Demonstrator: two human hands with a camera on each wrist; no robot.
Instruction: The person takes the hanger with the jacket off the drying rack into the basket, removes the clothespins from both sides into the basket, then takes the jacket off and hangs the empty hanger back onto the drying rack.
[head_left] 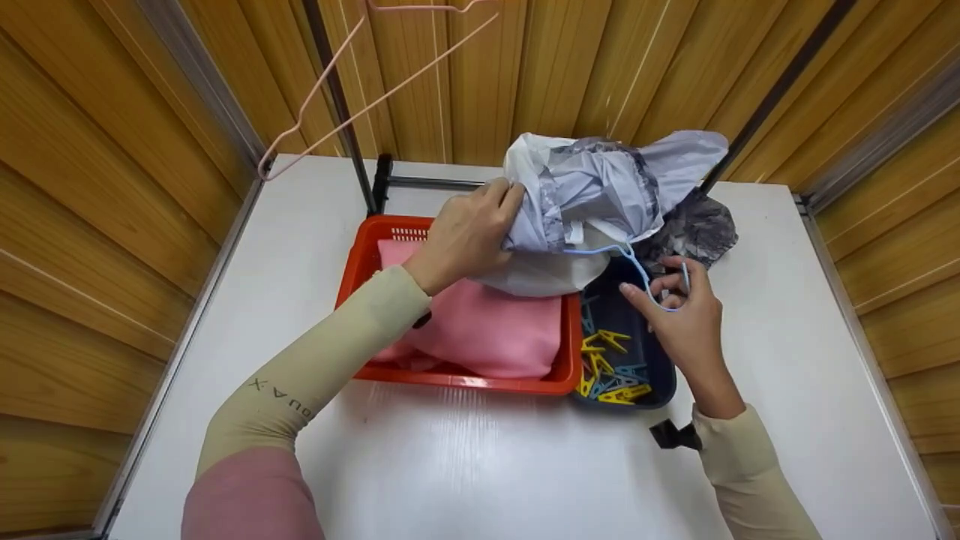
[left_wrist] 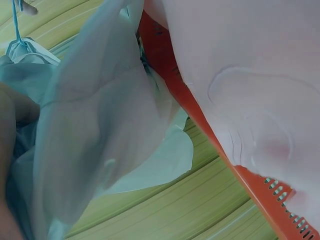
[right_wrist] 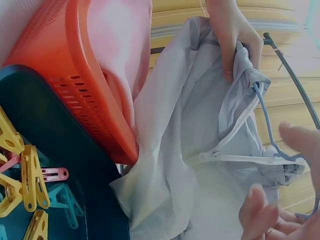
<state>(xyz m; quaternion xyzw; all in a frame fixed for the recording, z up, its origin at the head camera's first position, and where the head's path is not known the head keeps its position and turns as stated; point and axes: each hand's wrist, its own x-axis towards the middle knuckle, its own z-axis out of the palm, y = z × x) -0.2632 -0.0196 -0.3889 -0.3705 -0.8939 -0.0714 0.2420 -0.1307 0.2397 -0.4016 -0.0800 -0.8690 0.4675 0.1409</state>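
Note:
In the head view my left hand (head_left: 472,229) grips the gathered cloth of a thin light-grey zip jacket (head_left: 600,187) with dark patterned parts. The neck of a blue clothes hanger (head_left: 636,264) sticks out of the jacket, its body mostly hidden inside. My right hand (head_left: 690,307) has its fingers loosely curled round the hanger's hook, thumb apart from the fingertips. The right wrist view shows the jacket's zip edge (right_wrist: 235,158) spread between both hands, with the left hand (right_wrist: 234,35) pinching the collar area. Part of the jacket (left_wrist: 105,115) hangs close to the left wrist camera.
A red basket (head_left: 465,382) with folded pink cloth (head_left: 495,330) stands below the jacket. Beside it, a dark blue bin (head_left: 664,390) holds several yellow and blue clothes pegs (head_left: 615,394). A pink hanger (head_left: 300,112) hangs upper left near the rack's black pole (head_left: 337,97).

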